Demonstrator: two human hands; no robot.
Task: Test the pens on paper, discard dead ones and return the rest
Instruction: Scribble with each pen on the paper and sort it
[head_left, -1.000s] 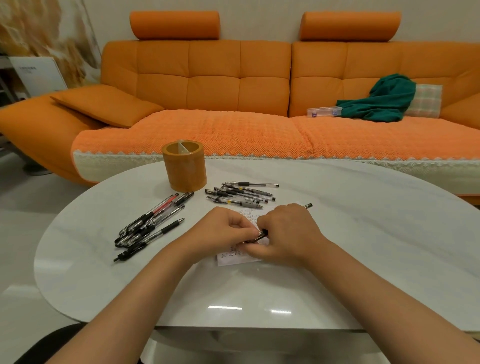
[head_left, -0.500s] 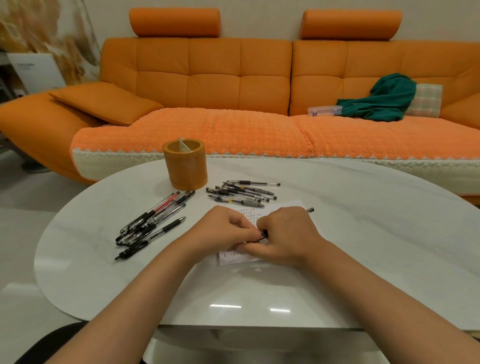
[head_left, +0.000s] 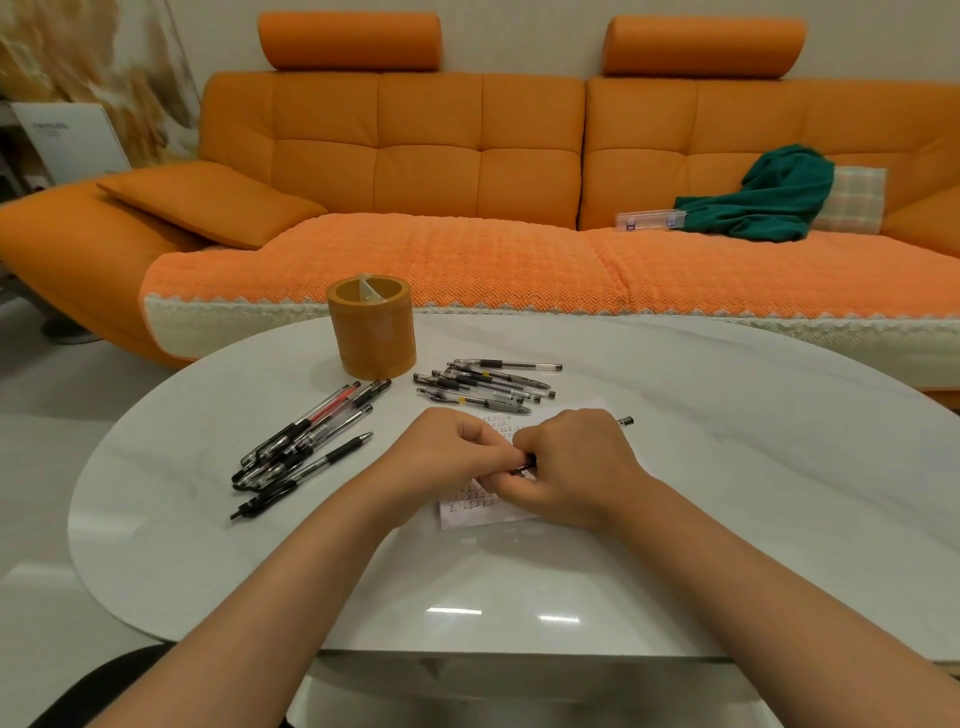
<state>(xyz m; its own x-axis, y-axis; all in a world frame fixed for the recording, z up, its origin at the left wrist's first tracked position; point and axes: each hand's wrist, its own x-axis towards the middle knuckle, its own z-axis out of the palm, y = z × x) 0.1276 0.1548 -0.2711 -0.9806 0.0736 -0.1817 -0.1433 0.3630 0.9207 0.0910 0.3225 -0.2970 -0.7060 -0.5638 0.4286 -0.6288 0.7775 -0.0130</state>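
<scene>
My right hand (head_left: 574, 467) grips a black pen (head_left: 626, 420); its back end sticks out past the knuckles to the right. My left hand (head_left: 451, 457) pinches the pen's front end where the two hands meet. Both rest over a small sheet of paper (head_left: 480, 506) with scribbled marks. Several pens (head_left: 306, 441) lie in a fan to the left. Another cluster of pens (head_left: 485, 385) lies just beyond the paper. An orange round pen holder (head_left: 371, 327) stands empty behind them.
The white oval table (head_left: 727, 467) has bare surface to the right and in front of my arms. An orange sofa (head_left: 467, 171) runs behind it, with a green cloth (head_left: 763, 197) and a clear plastic case (head_left: 649, 219) on the seat.
My hands have stayed together over the paper with only small finger shifts at the pen's front end. The pen piles have not moved.
</scene>
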